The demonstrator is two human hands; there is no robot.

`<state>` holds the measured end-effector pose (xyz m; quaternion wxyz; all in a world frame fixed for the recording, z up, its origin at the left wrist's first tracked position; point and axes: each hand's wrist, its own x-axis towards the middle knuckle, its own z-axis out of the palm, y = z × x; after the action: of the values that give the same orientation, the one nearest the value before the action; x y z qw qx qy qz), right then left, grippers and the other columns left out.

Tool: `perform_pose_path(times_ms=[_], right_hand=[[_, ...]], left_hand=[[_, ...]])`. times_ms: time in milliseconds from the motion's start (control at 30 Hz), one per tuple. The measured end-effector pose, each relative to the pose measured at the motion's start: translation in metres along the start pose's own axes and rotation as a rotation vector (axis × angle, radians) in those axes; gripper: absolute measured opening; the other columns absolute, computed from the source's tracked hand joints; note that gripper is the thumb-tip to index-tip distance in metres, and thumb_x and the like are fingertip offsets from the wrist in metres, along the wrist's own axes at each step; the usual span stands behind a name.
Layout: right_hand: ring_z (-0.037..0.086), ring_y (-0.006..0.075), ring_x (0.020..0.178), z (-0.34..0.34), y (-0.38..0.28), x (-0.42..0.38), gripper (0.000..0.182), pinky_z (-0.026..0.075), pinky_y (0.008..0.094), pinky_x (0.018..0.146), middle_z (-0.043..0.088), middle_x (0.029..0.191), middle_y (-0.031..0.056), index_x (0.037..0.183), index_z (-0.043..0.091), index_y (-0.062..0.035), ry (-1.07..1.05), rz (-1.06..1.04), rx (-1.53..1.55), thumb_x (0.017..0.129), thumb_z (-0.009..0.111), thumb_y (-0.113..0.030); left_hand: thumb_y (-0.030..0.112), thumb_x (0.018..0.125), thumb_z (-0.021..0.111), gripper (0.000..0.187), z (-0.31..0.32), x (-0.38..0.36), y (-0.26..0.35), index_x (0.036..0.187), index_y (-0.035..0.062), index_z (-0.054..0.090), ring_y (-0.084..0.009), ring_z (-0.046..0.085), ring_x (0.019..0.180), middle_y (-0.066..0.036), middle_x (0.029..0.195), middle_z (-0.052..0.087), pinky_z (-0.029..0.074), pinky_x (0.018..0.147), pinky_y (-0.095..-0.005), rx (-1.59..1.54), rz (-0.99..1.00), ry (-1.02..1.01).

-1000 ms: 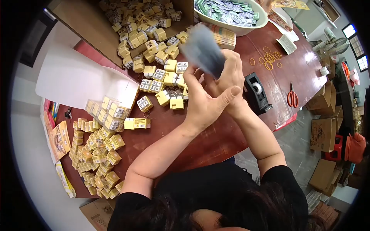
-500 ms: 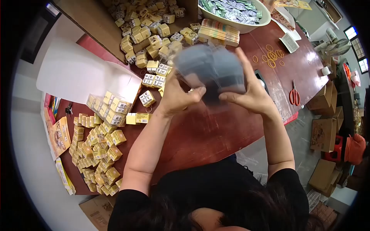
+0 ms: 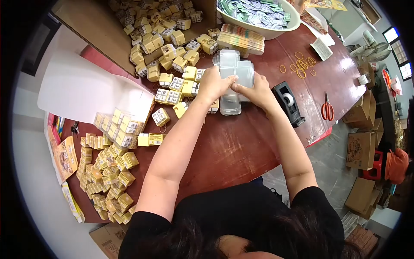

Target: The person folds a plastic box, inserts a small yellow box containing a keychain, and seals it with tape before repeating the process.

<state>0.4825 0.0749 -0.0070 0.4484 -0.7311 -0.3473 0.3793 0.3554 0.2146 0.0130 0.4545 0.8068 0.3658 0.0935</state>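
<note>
1. Left hand [image 3: 214,85] and right hand [image 3: 259,91] have moved closer together since half a second ago, and the clear plastic pieces [image 3: 244,74] between them aren't blurry now.
2. Both pinch the stack's sides, thumbs on top; can't tell what's underneath.
3. I'd press evenly, edges lined up.
4. Yellow cubes [image 3: 188,89] left, tape dispenser [image 3: 295,114] right.

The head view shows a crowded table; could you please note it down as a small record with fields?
Left hand: grips the left side of the clear plastic pieces; left hand
Right hand: grips their right side; right hand
Beside the right forearm: black tape dispenser
Farther right: scissors
Far side: bowl of sachets
Surface: red table
</note>
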Motion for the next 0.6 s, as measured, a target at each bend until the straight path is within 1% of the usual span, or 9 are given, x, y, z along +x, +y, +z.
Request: perform_pose_path(times_ms=[67,167,233,333,367,433,467,533,600], right_hand=[[0.037,0.0498,0.141,0.011,0.002,0.002,0.098,0.036,0.0519,0.115,0.037,0.150,0.0396,0.143,0.042,0.0106,0.324,-0.072,-0.600,0.076,0.087,-0.046],[0.022,0.0556,0.145,0.017,0.015,-0.004,0.108,0.027,0.0544,0.120,0.021,0.154,0.0441,0.147,0.036,0.0116,0.420,-0.177,-0.565,0.075,0.086,-0.052],[0.027,0.0524,0.144,0.017,0.007,-0.021,0.103,0.029,0.0533,0.118,0.024,0.155,0.0405,0.149,0.033,0.0100,0.462,-0.202,-0.616,0.079,0.085,-0.044],[0.040,0.0424,0.139,0.005,-0.029,-0.048,0.074,0.036,0.0499,0.113,0.036,0.155,0.0289,0.148,0.040,0.0062,0.719,-0.811,-0.592,0.088,0.077,-0.016],[0.045,0.0404,0.135,0.003,-0.046,-0.057,0.067,0.039,0.0472,0.111,0.043,0.151,0.0250,0.145,0.044,0.0043,0.621,-0.892,-0.565,0.089,0.075,-0.015],[0.059,0.0339,0.121,0.008,-0.071,-0.071,0.053,0.045,0.0389,0.105,0.063,0.131,0.0159,0.138,0.056,-0.0004,0.457,-1.003,-0.619,0.089,0.074,-0.008],[0.059,0.0339,0.121,0.011,-0.078,-0.077,0.053,0.045,0.0389,0.105,0.063,0.131,0.0159,0.138,0.056,-0.0004,0.433,-1.004,-0.611,0.089,0.074,-0.008],[0.061,0.0324,0.113,0.020,-0.088,-0.087,0.050,0.046,0.0381,0.102,0.068,0.119,0.0132,0.137,0.059,-0.0040,0.131,-0.771,-0.635,0.089,0.074,-0.011],[0.063,0.0255,0.110,0.029,-0.090,-0.086,0.045,0.046,0.0366,0.101,0.070,0.112,0.0097,0.133,0.063,-0.0056,-0.013,-0.792,-0.437,0.090,0.075,-0.015]], left_hand=[[0.035,0.079,0.084,0.060,0.008,0.002,-0.006,0.116,-0.0083,0.065,-0.0377,0.062,0.121,-0.029,0.135,0.058,0.050,0.101,-0.0419,0.087,0.046,0.103],[0.022,0.083,0.081,0.048,0.023,-0.004,-0.007,0.115,-0.0093,0.064,-0.0397,0.057,0.124,-0.030,0.134,0.056,0.048,0.105,-0.0432,0.321,0.247,0.389],[0.017,0.085,0.078,0.042,0.015,-0.016,0.008,0.117,-0.0062,0.065,-0.0361,0.053,0.129,-0.027,0.138,0.055,0.046,0.107,-0.0432,0.419,0.433,0.611],[0.016,0.093,0.072,0.034,-0.022,-0.056,0.034,0.123,0.0011,0.064,-0.0266,0.073,0.094,-0.015,0.106,0.074,0.057,0.082,-0.0332,-0.219,0.208,0.183],[0.014,0.097,0.068,0.032,-0.023,-0.071,0.031,0.126,0.0006,0.063,-0.0177,0.073,0.078,-0.008,0.090,0.076,0.056,0.071,-0.0274,-0.447,0.248,0.093],[0.011,0.098,0.067,0.032,-0.033,-0.109,0.032,0.128,-0.0002,0.062,-0.0114,0.071,0.082,-0.007,0.095,0.076,0.056,0.071,-0.0250,-0.538,0.207,-0.014],[0.010,0.099,0.065,0.032,-0.026,-0.120,0.020,0.129,-0.0011,0.061,-0.0095,0.070,0.084,-0.006,0.096,0.076,0.055,0.071,-0.0235,-0.573,0.301,0.058],[0.009,0.099,0.066,0.035,-0.033,-0.146,0.005,0.132,-0.0012,0.060,-0.0083,0.069,0.086,-0.006,0.097,0.075,0.055,0.071,-0.0225,-0.583,0.243,0.077],[0.010,0.099,0.066,0.048,-0.043,-0.171,-0.009,0.143,0.0011,0.050,-0.0068,0.066,0.080,-0.004,0.096,0.072,0.053,0.067,-0.0214,-0.695,0.165,0.125]])
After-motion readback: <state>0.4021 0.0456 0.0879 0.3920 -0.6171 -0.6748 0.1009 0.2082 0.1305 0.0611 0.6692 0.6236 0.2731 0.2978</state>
